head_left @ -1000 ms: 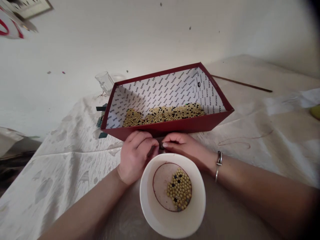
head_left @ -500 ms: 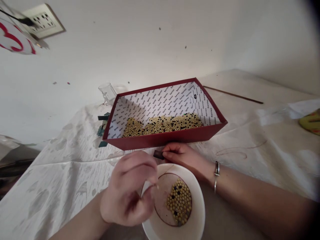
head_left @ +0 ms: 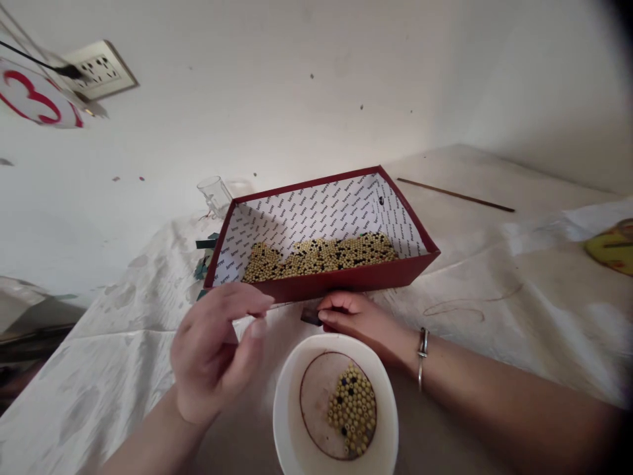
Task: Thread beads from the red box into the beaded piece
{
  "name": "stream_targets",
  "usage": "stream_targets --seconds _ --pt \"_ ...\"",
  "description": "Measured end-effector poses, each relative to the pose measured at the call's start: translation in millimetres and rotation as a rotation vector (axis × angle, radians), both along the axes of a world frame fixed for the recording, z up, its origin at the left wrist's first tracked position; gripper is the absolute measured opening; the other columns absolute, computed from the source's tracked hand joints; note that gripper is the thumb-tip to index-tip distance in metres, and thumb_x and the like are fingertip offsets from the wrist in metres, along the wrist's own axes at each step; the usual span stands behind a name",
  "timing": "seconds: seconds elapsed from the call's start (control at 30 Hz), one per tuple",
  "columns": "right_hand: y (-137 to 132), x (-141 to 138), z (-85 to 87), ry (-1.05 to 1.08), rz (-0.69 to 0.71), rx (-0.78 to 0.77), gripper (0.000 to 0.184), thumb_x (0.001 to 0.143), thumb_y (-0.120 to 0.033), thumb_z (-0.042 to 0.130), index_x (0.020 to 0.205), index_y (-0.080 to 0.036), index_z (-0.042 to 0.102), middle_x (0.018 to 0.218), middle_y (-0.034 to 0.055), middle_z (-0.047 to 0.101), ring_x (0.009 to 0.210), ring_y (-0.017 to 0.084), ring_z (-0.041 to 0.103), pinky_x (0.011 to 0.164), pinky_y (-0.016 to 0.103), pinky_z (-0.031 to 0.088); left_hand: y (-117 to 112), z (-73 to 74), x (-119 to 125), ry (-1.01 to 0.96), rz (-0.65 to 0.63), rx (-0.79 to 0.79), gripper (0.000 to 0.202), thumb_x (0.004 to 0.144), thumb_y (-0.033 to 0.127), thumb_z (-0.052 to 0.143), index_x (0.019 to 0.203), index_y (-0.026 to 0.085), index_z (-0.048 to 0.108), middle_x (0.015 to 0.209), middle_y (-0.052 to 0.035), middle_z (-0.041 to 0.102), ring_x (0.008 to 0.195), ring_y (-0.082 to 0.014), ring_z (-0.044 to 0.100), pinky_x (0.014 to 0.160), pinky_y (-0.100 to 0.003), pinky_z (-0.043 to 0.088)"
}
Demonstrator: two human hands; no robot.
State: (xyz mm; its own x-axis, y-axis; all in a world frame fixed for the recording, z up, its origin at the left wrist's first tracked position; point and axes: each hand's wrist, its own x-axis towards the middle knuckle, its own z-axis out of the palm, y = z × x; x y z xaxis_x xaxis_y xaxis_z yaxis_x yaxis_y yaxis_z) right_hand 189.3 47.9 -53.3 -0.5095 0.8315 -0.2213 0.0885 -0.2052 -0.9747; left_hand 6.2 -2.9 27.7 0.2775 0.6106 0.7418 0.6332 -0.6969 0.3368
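One small dark strip (head_left: 310,316) pinched in right hand (head_left: 357,316), just in front of red box (head_left: 386,280), beyond white tub (head_left: 285,422) with beads (head_left: 353,410). Left hand (head_left: 215,353) off to left, thumb and forefinger narrowly apart; cannot tell whether anything sits between. Step in hand: apparently steadying strip. Next move seems to call for fine fingertip control. Strip's visible end points left, toward left hand; long axis roughly crosswise.

The right hand (head_left: 356,316) pinches a small dark strip (head_left: 310,316) near a white bowl (head_left: 288,409) holding beads (head_left: 353,409) (mostly tan, a few black). The left hand (head_left: 215,353) hovers left of the bowl, thumb and forefinger close together. Beyond stands a red box (head_left: 341,282) with more beads.
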Motion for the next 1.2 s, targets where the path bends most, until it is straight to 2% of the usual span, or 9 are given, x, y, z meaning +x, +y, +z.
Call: stream_targets --seconds 0.13,0.27,0.4,0.57,0.7,0.87,1.0,1.1,1.2 --pt "2 1 0.8 -0.017 0.032 0.041 0.015 0.077 -0.030 0.051 0.078 -0.016 0.056 0.067 -0.0008 0.054 0.058 0.008 0.045 0.053 0.020 0.036 19 31.9 2 -0.014 0.260 -0.091 0.016 0.076 0.019 0.051 0.091 0.020 0.057 0.081 -0.0015 0.059 0.074 -0.0133 0.057 0.066 -0.028 0.046" --pt "2 3 4.5 -0.038 0.051 0.076 0.015 0.077 -0.030 0.051 0.076 -0.015 0.056 0.066 -0.0009 0.053 0.059 0.008 0.044 0.054 0.020 0.035 76 57.6 7 0.378 0.339 -0.371 0.022 0.079 0.036 0.045 0.088 0.022 0.060 0.078 0.0016 0.063 0.068 -0.0111 0.056 0.060 -0.024 0.042" --pt "1 4 5.5 -0.036 0.065 0.112 0.016 0.078 -0.031 0.049 0.078 -0.016 0.056 0.065 -0.0014 0.052 0.059 0.008 0.043 0.053 0.019 0.034 133 40.9 15 1.002 0.211 -0.785 0.028 0.073 0.039 0.046 0.091 0.024 0.061 0.087 0.0012 0.065 0.075 -0.0133 0.057 0.066 -0.024 0.041" --pt "1 5 6.3 0.005 0.067 0.095 0.015 0.078 -0.029 0.049 0.076 -0.015 0.055 0.067 -0.0005 0.054 0.060 0.008 0.044 0.054 0.020 0.035 153 6.0 25 1.158 0.220 -0.878 0.028 0.057 0.035 0.059 0.082 0.021 0.063 0.075 -0.0026 0.065 0.061 -0.0152 0.054 0.055 -0.024 0.038" --pt "1 6 7.9 0.020 0.061 0.099 0.013 0.077 -0.027 0.050 0.075 -0.015 0.056 0.066 -0.0005 0.053 0.059 0.008 0.045 0.054 0.020 0.036 146 4.1 29 1.192 0.245 -0.884 0.020 0.058 0.031 0.057 0.074 0.021 0.064 0.070 -0.0029 0.064 0.055 -0.0145 0.052 0.052 -0.024 0.035" --pt "1 5 5.7 0.038 0.044 0.093 0.013 0.077 -0.027 0.050 0.075 -0.015 0.056 0.066 -0.0005 0.055 0.058 0.008 0.045 0.054 0.020 0.036 146 9.1 27 1.167 0.274 -0.840 0.019 0.062 0.035 0.055 0.071 0.021 0.064 0.067 -0.0018 0.063 0.055 -0.0124 0.051 0.050 -0.022 0.033" --pt "1 6 5.7 0.030 0.049 0.156 0.015 0.077 -0.028 0.051 0.076 -0.015 0.058 0.068 -0.0002 0.056 0.061 0.008 0.047 0.056 0.020 0.037 138 25.1 22 1.085 0.372 -0.685 0.027 0.074 0.040 0.044 0.073 0.019 0.061 0.072 -0.0035 0.063 0.062 -0.0144 0.053 0.053 -0.023 0.034" --pt "1 7 5.7 0.044 0.036 0.140 0.016 0.077 -0.029 0.051 0.076 -0.015 0.058 0.068 -0.0002 0.057 0.061 0.008 0.048 0.057 0.020 0.037 106 40.7 14 0.826 0.442 -0.374 0.025 0.080 0.037 0.040 0.078 0.020 0.058 0.078 -0.0022 0.062 0.069 -0.0147 0.054 0.055 -0.024 0.036" --pt "1 5 1.2 0.077 0.028 0.081 0.016 0.077 -0.031 0.052 0.077 -0.016 0.058 0.067 -0.0005 0.057 0.059 0.008 0.047 0.055 0.020 0.037 59 39.1 6 0.447 0.372 0.004 0.008 0.075 0.027 0.054 0.079 0.021 0.057 0.074 -0.0002 0.059 0.067 -0.0124 0.053 0.058 -0.024 0.041"
